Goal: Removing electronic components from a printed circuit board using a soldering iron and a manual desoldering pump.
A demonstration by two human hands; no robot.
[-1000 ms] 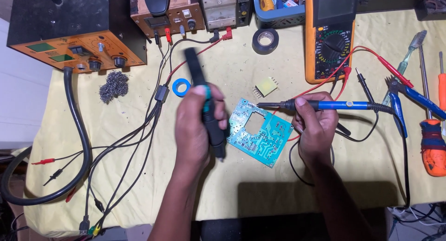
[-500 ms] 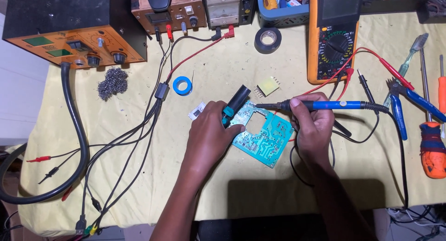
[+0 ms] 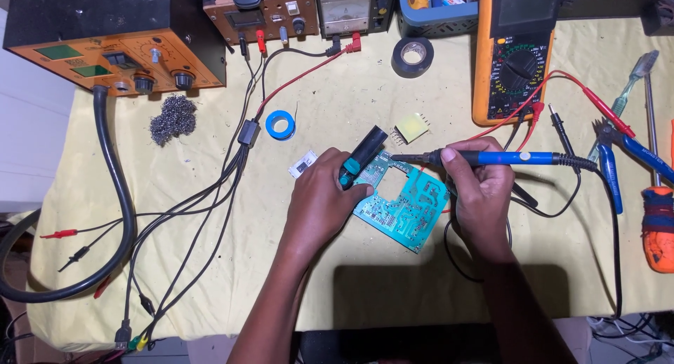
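Observation:
A teal circuit board (image 3: 407,206) with a square cut-out lies on the yellow cloth in the middle. My left hand (image 3: 324,199) holds a black tool with a teal collar (image 3: 361,157), its tip lowered to the board's upper left edge. My right hand (image 3: 477,188) grips a blue-handled soldering iron (image 3: 491,157), held level, its tip at the board's top edge near the cut-out. A small yellow component (image 3: 410,128) lies just above the board. A small white part (image 3: 302,164) sits left of my left hand.
An orange and black station (image 3: 112,41) with a thick hose, a wire-wool ball (image 3: 171,118), a blue solder reel (image 3: 280,124), black tape (image 3: 411,56) and an orange multimeter (image 3: 516,55) with red leads ring the board. Pliers (image 3: 609,164) and a screwdriver (image 3: 658,227) lie at right.
My left hand has swung the black tool from upright over the cloth down and right, onto the board's upper left edge. My right hand and the soldering iron stayed put.

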